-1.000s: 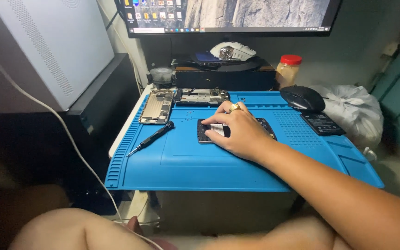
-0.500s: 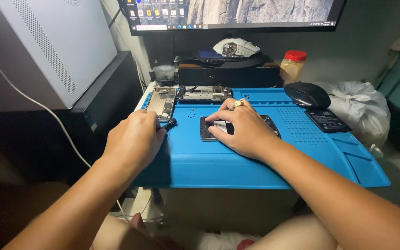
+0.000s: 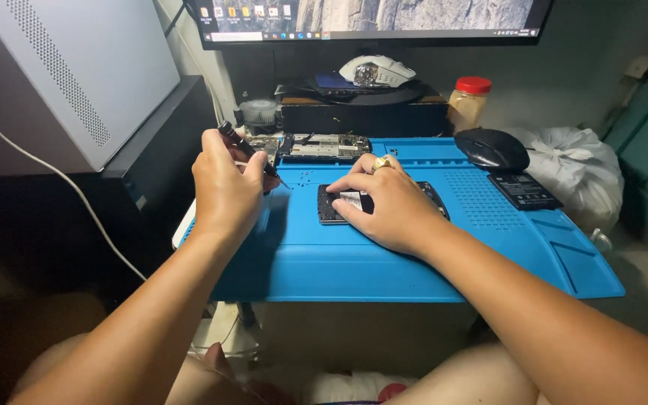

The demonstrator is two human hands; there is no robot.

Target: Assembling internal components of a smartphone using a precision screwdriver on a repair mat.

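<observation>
Blue silicone repair mat (image 3: 414, 262) as landmark: rectangular, matte, raised rim all round, shallow moulded compartments along its back and right side, a dotted grid patch toward the right. Bare blue room across its whole front strip, and more at the front right corner. Left edge tight against a dark cabinet, with a pale grey perforated computer case (image 3: 76, 67) above it. Beyond the back edge, a monitor (image 3: 369, 19), a black box, a white gaming mouse (image 3: 376, 71) on top, and a plastic jar with a red lid (image 3: 468, 101). Off the right edge, a crumpled white plastic bag (image 3: 571, 161).

On the mat's back right, a glossy black computer mouse (image 3: 491, 148), rounded; just in front of it a flat black battery-like slab (image 3: 523, 190). Along the back edge, an opened phone chassis (image 3: 322, 147), metallic, circuitry exposed.

Near the mat's centre, a dark opened phone (image 3: 346, 204), flat, a white label showing, pinned under the right hand (image 3: 391, 210): fingers spread and pressing down, gold ring on one finger.

Above the mat's back left corner, the left hand (image 3: 226, 187), clenched around a slim black precision screwdriver (image 3: 245, 148), handle up and left, thin metal tip slanting down toward the mat, clear of the surface.
</observation>
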